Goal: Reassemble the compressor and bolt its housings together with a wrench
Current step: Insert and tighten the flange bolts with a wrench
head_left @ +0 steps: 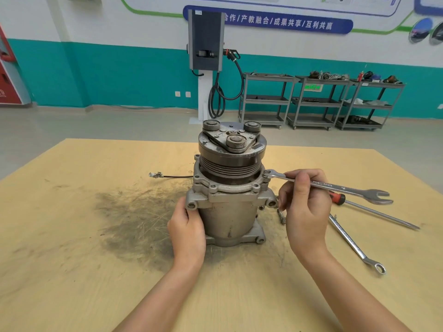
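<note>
Nearest the camera, two bare forearms reach in over the tan counter (72, 271). The left hand (188, 232) holds the compressor (229, 188) at its lower left side, fingers wrapped round the grey housing with the thumb up by a mounting lug. The right hand (304, 212) has its grip closed on the shank of a combination wrench (335, 186), pinching it between thumb and fingertips.

The compressor stands upright in the middle of the counter, long axis vertical, dark grooved pulley and clutch plate on top, flanged base down. The wrench lies nearly level, its long axis running left to right: the ring end sits over a bolt (266, 174) on the right of the upper flange, and the open-jaw end points away to the right.

To the right lie a second wrench (354, 243), ring end toward the camera, and a red-handled screwdriver (374, 210), tip pointing right. A dark smudge of grime (134, 212) marks the counter left of the compressor, and a thin wired connector (157, 174) trails out leftward.

Beyond the counter stand grey shelf carts (318, 101) and a charging post (205, 44) against a teal wall.
</note>
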The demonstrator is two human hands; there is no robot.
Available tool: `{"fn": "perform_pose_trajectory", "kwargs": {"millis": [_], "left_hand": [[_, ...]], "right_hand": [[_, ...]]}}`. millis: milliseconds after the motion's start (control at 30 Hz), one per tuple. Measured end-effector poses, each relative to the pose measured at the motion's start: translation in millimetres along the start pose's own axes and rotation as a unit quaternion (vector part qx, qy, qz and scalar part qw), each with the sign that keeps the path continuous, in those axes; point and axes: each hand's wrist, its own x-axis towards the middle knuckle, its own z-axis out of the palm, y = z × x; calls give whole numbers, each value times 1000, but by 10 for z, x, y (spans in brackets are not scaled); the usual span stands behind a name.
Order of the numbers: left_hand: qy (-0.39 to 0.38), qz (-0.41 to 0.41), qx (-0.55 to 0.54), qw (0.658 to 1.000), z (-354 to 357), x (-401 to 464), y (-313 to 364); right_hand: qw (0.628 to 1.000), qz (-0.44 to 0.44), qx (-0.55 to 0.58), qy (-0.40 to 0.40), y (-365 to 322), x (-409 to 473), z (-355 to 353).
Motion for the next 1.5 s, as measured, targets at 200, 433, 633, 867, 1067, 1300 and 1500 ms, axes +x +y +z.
{"fn": "perform_pose_trajectory", "kwargs": {"millis": [200,433,633,867,1067,1300,1500], "left_hand": [[-2,-3,4,1000,-7,2,-3],[8,4,5,1000,-2,1,-1],[7,2,12,1000,-2,9,-20],[2,1,7,1000,-4,4,-8],[3,9,10,1000,2,0,-4],[3,12,15,1000,3,0,3],[6,13,14,1000,4,4,-8]], "right_hand": [[1000,-9,-9,-9,-39,69,0],[999,-11,-20,-23,-58,178,-11],[997,-19,-70,-30,-88,170,1],[976,205,73,28,5,280,-50],[982,158,99,26,4,198,-90],[994,74,84,6,-111,42,-25],[993,83,84,3,-97,26,-34]]}}
